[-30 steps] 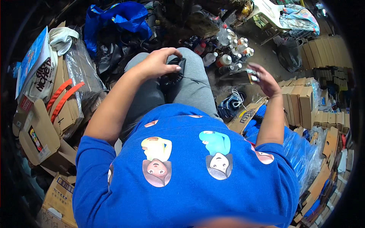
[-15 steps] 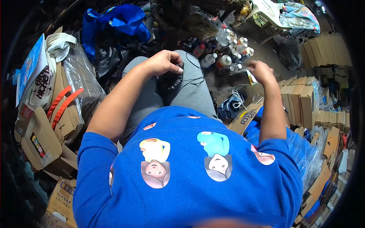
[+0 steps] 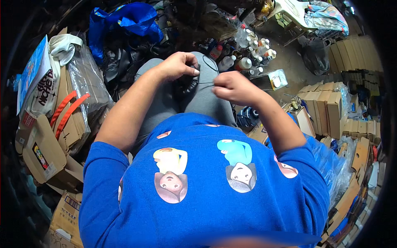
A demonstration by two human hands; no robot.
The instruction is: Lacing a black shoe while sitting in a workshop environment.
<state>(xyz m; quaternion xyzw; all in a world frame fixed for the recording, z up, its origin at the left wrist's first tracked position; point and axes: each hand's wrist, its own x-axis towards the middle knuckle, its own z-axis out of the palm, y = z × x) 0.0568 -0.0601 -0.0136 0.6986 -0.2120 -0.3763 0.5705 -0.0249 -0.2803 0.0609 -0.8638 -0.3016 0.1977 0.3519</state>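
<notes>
My left hand is closed, thumb and fingers pressed on the upper edge of a dark, shiny, ridged thing between my knees. Most of that thing is hidden, so its kind cannot be made out. A thin black cord loops from it over my right knee, against the grey trousers. My right hand is curled in a pinch just right of the knee, with the cord running to its fingertips.
Several bottles stand beyond my right knee, with a small white container nearby. Stacked cardboard lines the right side. Leftward are an open carton, orange strips and plastic wrap. A blue bag lies ahead.
My right hand has come in from the far right, near the bottles, to beside my right knee at the cord. My left hand has stayed almost where it was.
</notes>
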